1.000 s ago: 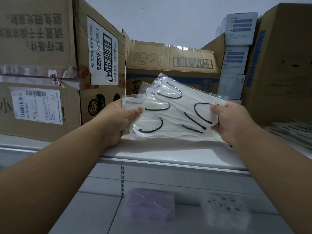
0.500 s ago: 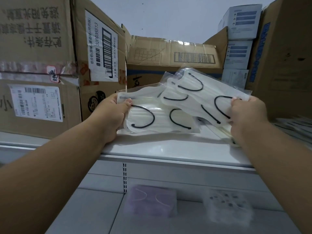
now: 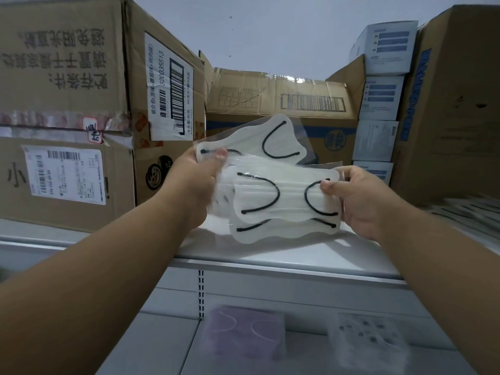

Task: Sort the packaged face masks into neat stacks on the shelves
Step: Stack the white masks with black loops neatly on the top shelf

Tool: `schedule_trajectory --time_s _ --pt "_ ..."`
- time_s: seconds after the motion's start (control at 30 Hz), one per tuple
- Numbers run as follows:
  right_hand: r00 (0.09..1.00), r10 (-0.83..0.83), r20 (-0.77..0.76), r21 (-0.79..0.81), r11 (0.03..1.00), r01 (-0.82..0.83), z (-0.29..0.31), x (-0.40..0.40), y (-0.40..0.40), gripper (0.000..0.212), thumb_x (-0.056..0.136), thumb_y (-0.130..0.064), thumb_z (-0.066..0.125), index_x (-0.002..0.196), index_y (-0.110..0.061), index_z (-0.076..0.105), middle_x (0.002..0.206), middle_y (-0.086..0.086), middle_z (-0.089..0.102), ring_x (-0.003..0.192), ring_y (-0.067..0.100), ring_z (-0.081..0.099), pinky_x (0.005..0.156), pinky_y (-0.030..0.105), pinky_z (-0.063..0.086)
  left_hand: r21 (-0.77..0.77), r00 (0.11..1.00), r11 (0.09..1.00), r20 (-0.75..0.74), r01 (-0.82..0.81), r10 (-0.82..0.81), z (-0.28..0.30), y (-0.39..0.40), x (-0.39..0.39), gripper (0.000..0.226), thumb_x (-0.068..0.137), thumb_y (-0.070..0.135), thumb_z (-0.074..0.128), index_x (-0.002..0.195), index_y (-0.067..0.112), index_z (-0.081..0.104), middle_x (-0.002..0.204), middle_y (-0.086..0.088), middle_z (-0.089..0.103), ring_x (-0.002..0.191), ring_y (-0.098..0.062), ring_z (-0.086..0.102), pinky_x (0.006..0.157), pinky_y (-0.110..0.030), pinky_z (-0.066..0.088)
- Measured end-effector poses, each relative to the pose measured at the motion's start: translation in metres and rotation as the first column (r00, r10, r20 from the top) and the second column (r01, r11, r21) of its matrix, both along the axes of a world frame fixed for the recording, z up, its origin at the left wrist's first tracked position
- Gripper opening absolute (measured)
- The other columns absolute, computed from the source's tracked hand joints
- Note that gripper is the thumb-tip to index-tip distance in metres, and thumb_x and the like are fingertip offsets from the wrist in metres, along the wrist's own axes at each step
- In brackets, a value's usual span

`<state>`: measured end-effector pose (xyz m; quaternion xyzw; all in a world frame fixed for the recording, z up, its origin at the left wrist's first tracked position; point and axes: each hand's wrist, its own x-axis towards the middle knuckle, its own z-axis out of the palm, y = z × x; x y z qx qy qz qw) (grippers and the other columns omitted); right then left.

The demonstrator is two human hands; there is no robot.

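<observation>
Since a moment ago I've lifted the fanned packets and begun squaring them. My left hand [image 3: 196, 182] pinches the far-left corner of the packaged face masks [image 3: 281, 196], white with black ear loops; my right hand [image 3: 362, 201] pinches their right edge, thumb on top. The bundle hangs above the upper shelf [image 3: 270, 253], not touching it. The slick film could let the splayed top packet slide out. A purple stack [image 3: 243, 336] and a dotted stack [image 3: 370, 345] sit on the lower shelf. The cardboard box [image 3: 167, 90] to the left reads "320035513".
</observation>
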<state>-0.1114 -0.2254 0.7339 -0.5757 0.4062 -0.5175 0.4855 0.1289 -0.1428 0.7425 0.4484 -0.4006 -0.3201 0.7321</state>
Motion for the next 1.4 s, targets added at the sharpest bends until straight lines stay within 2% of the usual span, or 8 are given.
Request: schedule_trajectory --time_s 0.17,0.27,0.33,0.5,0.7,0.93,1.17,1.4 --pt "0.915 -0.121 0.385 0.159 0.985 0.063 0.008 -0.008 -0.006 0.02 0.097 -0.002 0.056 0.116 0.001 0.059 0.089 0.016 0.075 0.063 0.025 0.073 0.047 0.037 0.057 0.054 0.948 0.998 -0.318 0.029 -0.01 0.01 0.0 -0.003 0.022 0.1 0.037 0.055 0.118 0.026 0.062 0.105 -0.006 0.075 0.09 -0.027 0.074 0.083 -0.048 0.059" --pt "0.871 -0.141 0.47 0.225 0.974 0.036 0.01 -0.001 -0.004 0.007 0.1 -0.007 0.053 0.102 -0.004 0.059 0.067 0.01 0.074 0.057 0.022 0.072 0.044 0.035 0.056 0.013 0.927 0.993 -0.359 0.119 -0.107 0.013 -0.006 -0.024 0.019 0.101 0.025 0.053 0.117 0.023 0.064 0.105 -0.009 0.074 0.083 -0.023 0.073 0.064 -0.033 0.06" --pt "0.885 -0.106 0.453 0.228 0.974 0.0 0.009 0.006 -0.002 0.014 0.1 -0.01 0.052 0.111 -0.003 0.057 0.086 0.015 0.075 0.075 0.027 0.074 0.06 0.045 0.061 -0.006 0.942 0.981 -0.278 0.195 -0.189 0.01 -0.009 -0.045 0.021 0.1 0.015 0.054 0.117 0.022 0.064 0.108 -0.009 0.073 0.079 -0.02 0.071 0.051 -0.025 0.053" --pt "0.914 -0.056 0.403 0.258 0.965 -0.054 0.011 0.012 0.003 0.022 0.104 -0.016 0.046 0.114 -0.001 0.058 0.096 0.018 0.073 0.074 0.032 0.073 0.056 0.047 0.061 0.065 0.966 0.967 0.052 0.248 -0.252 0.002 -0.013 -0.082 0.037 0.085 -0.009 0.066 0.108 0.018 0.056 0.11 -0.009 0.065 0.096 -0.029 0.07 0.079 -0.037 0.061" --pt "0.893 -0.032 0.449 0.254 0.963 -0.093 0.011 0.012 0.007 0.014 0.101 -0.015 0.052 0.105 -0.004 0.061 0.084 0.016 0.076 0.064 0.028 0.074 0.053 0.046 0.06 0.135 0.872 0.958 0.397 0.254 -0.288 -0.001 -0.023 -0.1 0.062 0.066 0.008 0.085 0.12 0.019 0.056 0.108 -0.002 0.07 0.1 -0.021 0.068 0.093 -0.04 0.055" --pt "0.957 -0.273 -0.102 -0.509 0.84 0.186 0.001 0.0 0.001 0.007 0.096 -0.029 0.059 0.099 -0.028 0.053 0.081 0.002 0.058 0.074 0.018 0.058 0.069 0.038 0.052 -0.13 0.896 0.908 -0.159 0.398 -0.415 0.019 -0.021 -0.041 0.042 0.076 0.018 0.074 0.113 0.003 0.062 0.113 -0.016 0.073 0.106 -0.031 0.07 0.097 -0.042 0.053" --pt "0.904 0.417 0.094 -0.2 0.897 -0.393 0.012 0.002 0.019 0.041 0.086 0.001 0.063 0.126 -0.006 0.06 0.116 0.021 0.069 0.105 0.035 0.069 0.085 0.047 0.059 -0.075 0.942 0.952 -0.139 0.298 -0.306 0.0 -0.021 -0.008 0.042 0.084 0.011 0.068 0.125 0.005 0.061 0.12 -0.013 0.071 0.115 -0.032 0.066 0.107 -0.052 0.045" --pt "0.862 0.504 0.058 0.001 0.863 -0.505 0.011 -0.006 0.02 0.053 0.072 0.001 0.069 0.123 -0.011 0.06 0.11 0.016 0.072 0.096 0.033 0.071 0.077 0.04 0.062 -0.115 0.924 0.943 -0.194 0.313 -0.331 0.0 -0.019 -0.001 0.034 0.088 0.003 0.063 0.122 0.0 0.063 0.119 -0.016 0.07 0.11 -0.032 0.068 0.093 -0.041 0.057"
